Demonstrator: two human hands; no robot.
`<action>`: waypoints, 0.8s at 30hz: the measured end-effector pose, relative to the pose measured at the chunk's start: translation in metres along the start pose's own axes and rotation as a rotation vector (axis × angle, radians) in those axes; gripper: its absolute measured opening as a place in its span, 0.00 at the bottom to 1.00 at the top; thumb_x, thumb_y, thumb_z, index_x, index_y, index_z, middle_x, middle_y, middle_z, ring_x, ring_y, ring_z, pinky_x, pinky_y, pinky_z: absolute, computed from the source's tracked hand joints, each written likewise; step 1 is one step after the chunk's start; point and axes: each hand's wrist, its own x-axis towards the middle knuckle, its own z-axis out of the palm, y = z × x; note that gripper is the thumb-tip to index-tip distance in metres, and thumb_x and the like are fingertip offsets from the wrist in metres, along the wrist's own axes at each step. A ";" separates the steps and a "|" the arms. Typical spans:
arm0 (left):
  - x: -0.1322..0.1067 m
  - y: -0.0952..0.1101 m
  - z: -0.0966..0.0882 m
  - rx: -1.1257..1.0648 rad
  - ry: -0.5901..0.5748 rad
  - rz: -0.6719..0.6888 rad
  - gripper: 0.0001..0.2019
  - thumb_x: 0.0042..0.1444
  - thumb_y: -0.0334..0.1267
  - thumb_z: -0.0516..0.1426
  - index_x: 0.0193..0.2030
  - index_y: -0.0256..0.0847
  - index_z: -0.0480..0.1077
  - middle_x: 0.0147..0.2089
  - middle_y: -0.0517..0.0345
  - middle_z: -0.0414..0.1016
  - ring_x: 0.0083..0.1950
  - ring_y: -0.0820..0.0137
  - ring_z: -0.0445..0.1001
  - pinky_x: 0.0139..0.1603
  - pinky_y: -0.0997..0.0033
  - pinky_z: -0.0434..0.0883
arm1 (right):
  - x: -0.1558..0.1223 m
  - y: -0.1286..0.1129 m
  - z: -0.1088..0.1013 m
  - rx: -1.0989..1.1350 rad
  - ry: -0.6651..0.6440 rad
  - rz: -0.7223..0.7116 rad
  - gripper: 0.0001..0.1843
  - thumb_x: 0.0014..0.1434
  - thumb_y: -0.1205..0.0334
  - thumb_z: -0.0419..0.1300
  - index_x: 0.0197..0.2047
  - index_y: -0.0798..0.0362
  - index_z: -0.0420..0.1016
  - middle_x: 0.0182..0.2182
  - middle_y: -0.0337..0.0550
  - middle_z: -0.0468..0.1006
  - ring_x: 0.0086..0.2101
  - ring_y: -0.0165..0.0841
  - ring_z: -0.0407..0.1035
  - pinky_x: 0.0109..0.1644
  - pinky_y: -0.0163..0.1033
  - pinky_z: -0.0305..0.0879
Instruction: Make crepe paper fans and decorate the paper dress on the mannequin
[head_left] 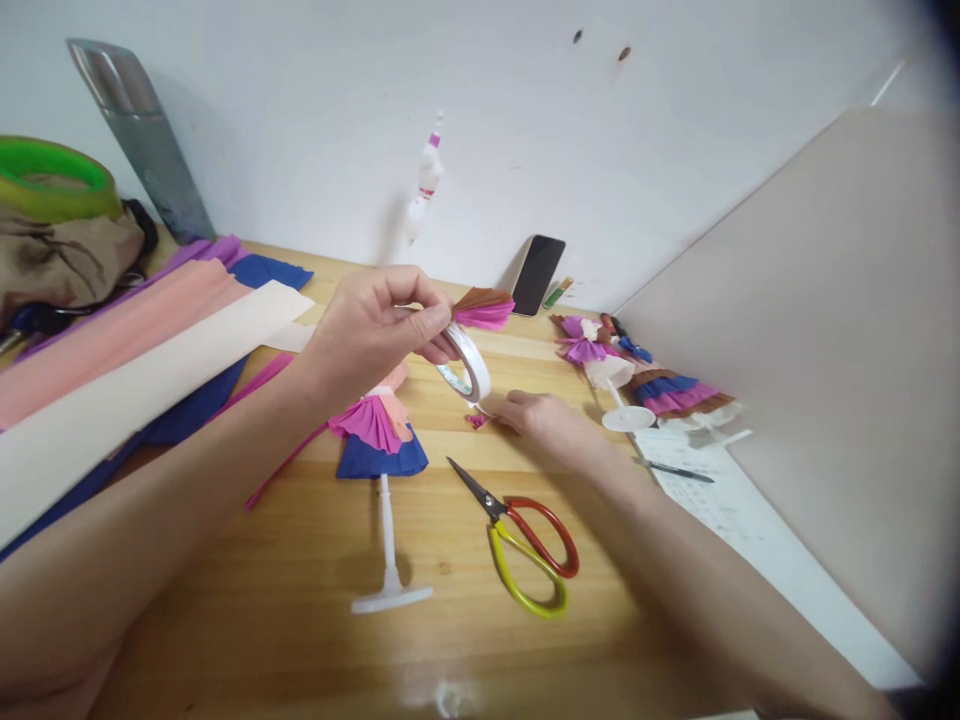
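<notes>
My left hand (379, 325) is raised above the wooden table (300, 620), its fingers pinched on a pleated pink and brown paper fan (484, 307). A white roll of tape (469, 365) hangs just below those fingers. My right hand (529, 412) rests low on the table beside the roll, fingers closed near a small pink paper scrap (475, 421); what it grips is hidden. A paper doll (379, 432) with a pink and blue skirt lies on its white stand (388, 570) under my left wrist.
Red and yellow scissors (529, 545) lie open in front of me. Rolled crepe paper sheets (127, 350) lie at left. A finished paper doll (622, 370), a pen (679, 471) on a printed sheet and a phone (538, 274) leaning on the wall are at right. A beige partition (840, 350) bounds the right side.
</notes>
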 end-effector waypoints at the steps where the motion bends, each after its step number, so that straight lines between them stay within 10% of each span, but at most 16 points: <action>1: 0.000 0.000 0.000 0.001 -0.002 -0.001 0.07 0.52 0.24 0.58 0.25 0.36 0.69 0.22 0.60 0.78 0.24 0.75 0.78 0.27 0.79 0.76 | 0.001 0.001 0.001 0.027 0.017 -0.008 0.15 0.64 0.63 0.53 0.48 0.51 0.78 0.36 0.47 0.79 0.34 0.34 0.72 0.40 0.34 0.63; 10: 0.002 -0.001 -0.004 0.057 0.023 -0.010 0.08 0.53 0.25 0.58 0.24 0.37 0.70 0.22 0.60 0.77 0.25 0.72 0.79 0.29 0.76 0.77 | 0.004 -0.002 -0.029 0.401 -0.017 0.083 0.21 0.61 0.61 0.55 0.56 0.52 0.74 0.32 0.40 0.83 0.25 0.30 0.73 0.30 0.34 0.64; 16: 0.003 -0.002 -0.004 0.053 0.019 -0.024 0.08 0.52 0.25 0.58 0.24 0.38 0.69 0.21 0.61 0.76 0.24 0.73 0.78 0.28 0.76 0.76 | 0.026 -0.019 -0.028 0.078 0.070 -0.006 0.09 0.58 0.66 0.57 0.35 0.52 0.80 0.35 0.45 0.81 0.31 0.34 0.73 0.35 0.36 0.62; 24: 0.007 -0.003 -0.006 0.046 0.032 -0.067 0.09 0.53 0.23 0.57 0.24 0.36 0.69 0.20 0.60 0.76 0.23 0.74 0.77 0.27 0.78 0.76 | 0.066 -0.037 -0.013 0.025 0.065 -0.092 0.08 0.56 0.68 0.57 0.38 0.51 0.77 0.34 0.45 0.80 0.33 0.37 0.72 0.37 0.37 0.62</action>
